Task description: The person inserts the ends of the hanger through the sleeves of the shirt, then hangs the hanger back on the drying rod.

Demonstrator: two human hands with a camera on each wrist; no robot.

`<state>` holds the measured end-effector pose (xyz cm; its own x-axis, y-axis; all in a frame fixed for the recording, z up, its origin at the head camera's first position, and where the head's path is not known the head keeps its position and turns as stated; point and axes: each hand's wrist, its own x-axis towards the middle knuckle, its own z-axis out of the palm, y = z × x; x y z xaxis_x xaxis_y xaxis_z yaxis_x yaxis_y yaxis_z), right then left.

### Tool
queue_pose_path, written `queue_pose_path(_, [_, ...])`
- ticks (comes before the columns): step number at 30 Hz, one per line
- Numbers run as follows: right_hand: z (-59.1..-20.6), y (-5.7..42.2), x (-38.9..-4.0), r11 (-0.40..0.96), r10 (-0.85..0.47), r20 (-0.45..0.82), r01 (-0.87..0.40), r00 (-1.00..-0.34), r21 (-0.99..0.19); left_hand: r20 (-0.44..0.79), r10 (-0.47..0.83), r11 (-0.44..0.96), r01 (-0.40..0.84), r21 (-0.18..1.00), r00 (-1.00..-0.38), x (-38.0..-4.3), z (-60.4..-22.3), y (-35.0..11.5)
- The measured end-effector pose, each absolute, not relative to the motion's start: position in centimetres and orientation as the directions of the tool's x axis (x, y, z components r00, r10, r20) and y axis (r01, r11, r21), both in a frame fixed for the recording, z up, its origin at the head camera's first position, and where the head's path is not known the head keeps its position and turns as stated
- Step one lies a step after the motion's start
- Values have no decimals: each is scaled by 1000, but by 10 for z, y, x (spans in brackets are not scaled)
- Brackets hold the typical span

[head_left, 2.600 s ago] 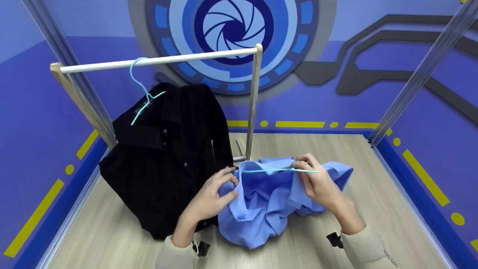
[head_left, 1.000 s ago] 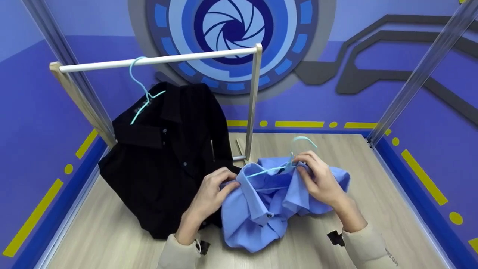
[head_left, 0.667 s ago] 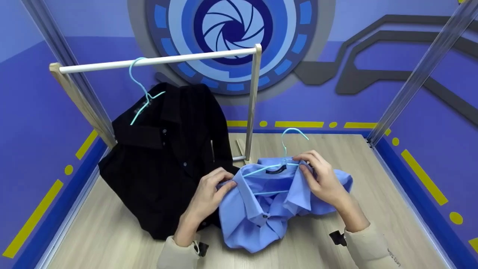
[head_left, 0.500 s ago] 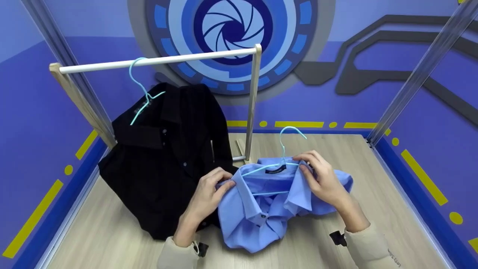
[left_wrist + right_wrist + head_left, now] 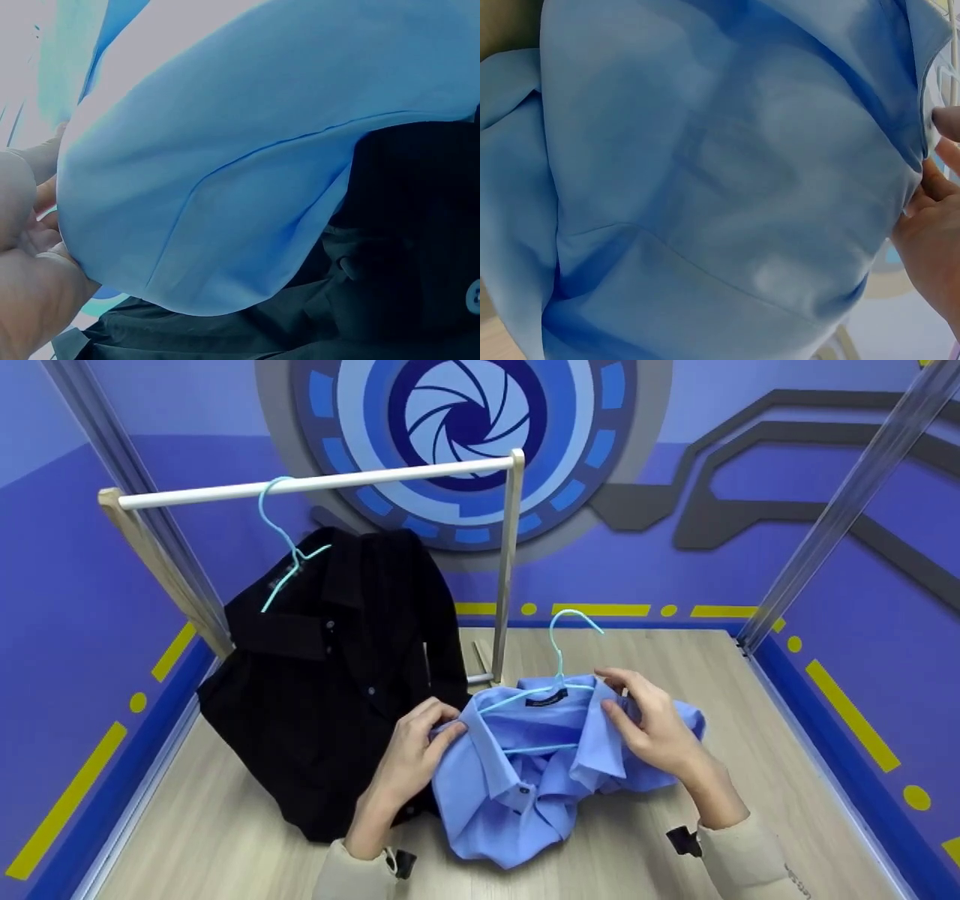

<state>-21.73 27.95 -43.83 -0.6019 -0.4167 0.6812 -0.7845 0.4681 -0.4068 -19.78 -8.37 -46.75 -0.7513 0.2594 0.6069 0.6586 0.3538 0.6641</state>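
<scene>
A light blue button-up shirt (image 5: 495, 825) is bunched over the wooden tabletop in the head view, a turquoise hanger (image 5: 559, 660) inside its collar. The hook rises above the neckline, and a black label (image 5: 547, 699) shows behind the bar. My left hand (image 5: 412, 750) pinches the shirt's left shoulder between thumb and fingers. At the opposite side of the collar, my right hand (image 5: 658, 727) grips the cloth over the hanger's arm. Blue fabric (image 5: 225, 172) fills much of the left wrist view. In the right wrist view, the right-hand fingers (image 5: 930, 187) hold the fabric's edge.
A clothes rack (image 5: 337, 480) with a white rail and wooden posts stands at back left. From it hangs a black shirt (image 5: 322, 735) on another turquoise hanger (image 5: 282, 534), close beside my left hand. Blue panels and metal posts (image 5: 847, 510) enclose the tabletop (image 5: 750, 720).
The hanger's hook has come up into view and stands upright, shifting left. The collar is spread wider around the bar, showing the label. Both hands keep hold of the shirt's shoulders.
</scene>
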Motion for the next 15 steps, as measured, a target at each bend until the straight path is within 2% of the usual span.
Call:
queue_pose_path(5, [-440,282,-216,503,-415,664,-765,-622,-403,583,270,351,642,681,-766,-197,-467,-85])
queue_pose_path(11, [-442,280,-218,473,-426,709,-806,-562,-355,534,334,299,624,722,-777,-196,-467,-88])
queue_pose_path(15, [-441,279,-220,451,-427,733,-827,-531,-336,539,408,233,655,719,-737,-196,-466,-92])
